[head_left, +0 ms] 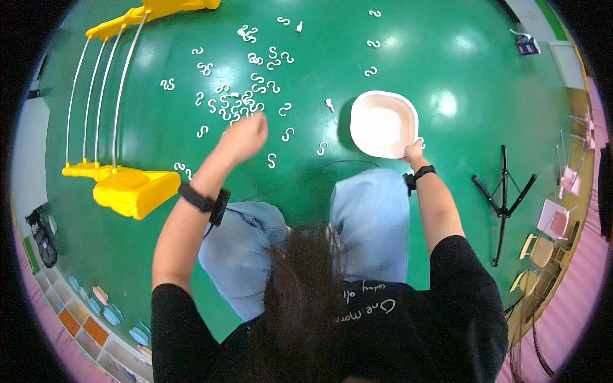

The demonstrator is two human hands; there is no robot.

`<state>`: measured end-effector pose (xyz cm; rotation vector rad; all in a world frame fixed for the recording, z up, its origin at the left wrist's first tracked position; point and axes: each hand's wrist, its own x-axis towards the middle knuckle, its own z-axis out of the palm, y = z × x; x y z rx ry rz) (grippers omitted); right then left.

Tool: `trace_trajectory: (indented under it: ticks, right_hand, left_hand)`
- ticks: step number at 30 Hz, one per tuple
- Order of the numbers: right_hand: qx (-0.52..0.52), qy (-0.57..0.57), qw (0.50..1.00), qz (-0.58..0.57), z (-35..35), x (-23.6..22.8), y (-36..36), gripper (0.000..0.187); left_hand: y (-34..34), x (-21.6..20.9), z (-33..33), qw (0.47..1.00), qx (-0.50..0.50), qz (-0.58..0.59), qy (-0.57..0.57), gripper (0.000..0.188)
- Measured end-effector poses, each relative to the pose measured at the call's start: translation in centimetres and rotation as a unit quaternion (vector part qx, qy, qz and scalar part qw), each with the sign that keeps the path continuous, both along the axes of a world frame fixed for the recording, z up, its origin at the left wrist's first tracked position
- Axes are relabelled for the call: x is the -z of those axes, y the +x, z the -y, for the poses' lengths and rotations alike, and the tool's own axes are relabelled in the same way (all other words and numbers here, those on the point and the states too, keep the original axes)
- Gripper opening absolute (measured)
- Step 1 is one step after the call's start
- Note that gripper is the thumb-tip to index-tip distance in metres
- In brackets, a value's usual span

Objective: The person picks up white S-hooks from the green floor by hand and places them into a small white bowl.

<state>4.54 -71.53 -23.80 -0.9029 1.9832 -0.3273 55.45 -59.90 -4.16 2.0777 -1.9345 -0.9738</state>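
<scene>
White S-shaped hooks (248, 97) lie scattered over the green floor, thickest in a loose heap just beyond my left hand (246, 138). That hand is closed, its fingers curled in and mostly turned from view, so anything inside it cannot be made out. With my right hand (415, 153) I grip the near right rim of a white rounded basin (355, 121). The basin tilts, its opening facing me, and no hooks can be made out inside. Another hook (421, 143) shows at the rim beside my right fingers.
A yellow rack with metal bars (128, 83) stands at the left. Farther right on the floor are a few single hooks (371, 71) and a small white piece (329, 105). A black tripod stand (504, 210) is at the right, with small chairs (554, 220) past it. Shelves (80, 319) line the lower left.
</scene>
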Motion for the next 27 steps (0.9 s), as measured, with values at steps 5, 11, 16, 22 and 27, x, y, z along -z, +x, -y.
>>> trace_trajectory:
  ticks: [5,11,16,22,27]
  right_hand:
    - [-0.005,-0.021,0.998,0.057,-0.7,7.6,-1.1,0.055]
    - [-0.037,-0.002,0.961,-0.274,-1.9,7.7,-4.4,0.052]
    - [-0.355,-0.41,0.817,-0.197,2.1,3.5,6.9,0.028]
    - [-0.709,-0.214,0.67,-0.055,-3.5,5.3,21.5,0.03]
    - [-0.606,-0.143,0.772,-0.128,-7.7,11.6,22.8,0.036]
  left_hand:
    - [1.1,6.8,4.0,0.976,-0.058,-0.206,-0.038,0.019]
    - [-0.5,4.2,6.6,0.984,0.023,-0.171,-0.055,0.021]
    - [1.6,0.1,4.2,0.971,-0.02,-0.199,-0.134,0.02]
    - [0.9,-0.8,2.3,0.975,-0.033,-0.061,-0.211,0.02]
    - [1.7,-2.8,-2.9,0.986,0.018,-0.017,-0.167,0.018]
